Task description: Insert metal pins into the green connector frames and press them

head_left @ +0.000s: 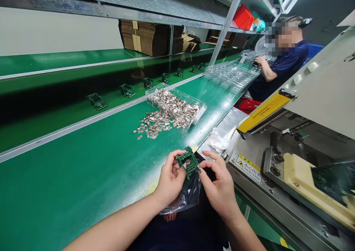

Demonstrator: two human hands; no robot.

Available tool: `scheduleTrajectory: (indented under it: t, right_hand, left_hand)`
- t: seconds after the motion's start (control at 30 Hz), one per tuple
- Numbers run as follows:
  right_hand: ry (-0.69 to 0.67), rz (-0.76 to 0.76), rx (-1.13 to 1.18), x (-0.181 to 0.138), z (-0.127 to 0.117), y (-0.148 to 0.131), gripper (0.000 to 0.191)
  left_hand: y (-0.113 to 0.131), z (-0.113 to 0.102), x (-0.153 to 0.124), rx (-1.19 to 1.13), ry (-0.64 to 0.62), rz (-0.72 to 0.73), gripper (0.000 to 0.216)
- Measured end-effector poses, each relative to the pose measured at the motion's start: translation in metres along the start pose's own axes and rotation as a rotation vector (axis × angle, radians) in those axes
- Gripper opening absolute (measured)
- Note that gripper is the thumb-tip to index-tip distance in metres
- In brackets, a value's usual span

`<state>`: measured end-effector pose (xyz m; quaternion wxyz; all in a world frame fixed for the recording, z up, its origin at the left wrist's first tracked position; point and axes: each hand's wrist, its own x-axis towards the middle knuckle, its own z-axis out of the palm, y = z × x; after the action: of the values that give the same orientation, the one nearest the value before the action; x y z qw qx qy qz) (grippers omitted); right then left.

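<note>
Between my two hands is a small dark green plastic frame with an opening in its middle. My left hand grips its left side between thumb and fingers. On the right side, the thumb and index finger of my right hand pinch the frame's edge, the other fingers bent. Whether a small metal part is also in that pinch, I cannot tell. Ahead on the green bench, a clear plastic bin lies tilted, full of small metal pieces. More of these pieces are spilled in front of it.
Similar green frames stand spaced along the dark green belt beyond a metal rail. A machine with a warning label is close on my right. Clear trays and a co-worker are farther off. A plastic bag hangs below my hands.
</note>
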<state>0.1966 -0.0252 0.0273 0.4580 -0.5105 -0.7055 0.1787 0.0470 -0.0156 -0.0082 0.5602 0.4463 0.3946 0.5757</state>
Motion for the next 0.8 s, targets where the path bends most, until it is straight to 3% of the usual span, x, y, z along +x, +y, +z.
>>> scheduleTrajectory:
  t: [0.27, 0.43, 0.67, 0.8]
  right_hand:
    - [-0.016, -0.054, -0.031, 0.002, 0.019, -0.004, 0.005]
    - [0.000, 0.017, -0.006, 0.001, 0.017, -0.004, 0.007]
    - [-0.050, 0.373, 0.482, 0.000, 0.022, 0.004, 0.025]
    - [-0.043, 0.417, 0.670, -0.001, 0.015, 0.009, 0.023]
  left_hand:
    - [0.006, 0.004, -0.005, -0.071, -0.073, 0.012, 0.027]
    - [0.003, 0.003, -0.007, -0.069, -0.109, 0.021, 0.027]
    - [0.004, 0.002, -0.010, -0.015, -0.153, 0.025, 0.026]
    - [0.010, 0.002, -0.007, 0.018, -0.141, 0.015, 0.026]
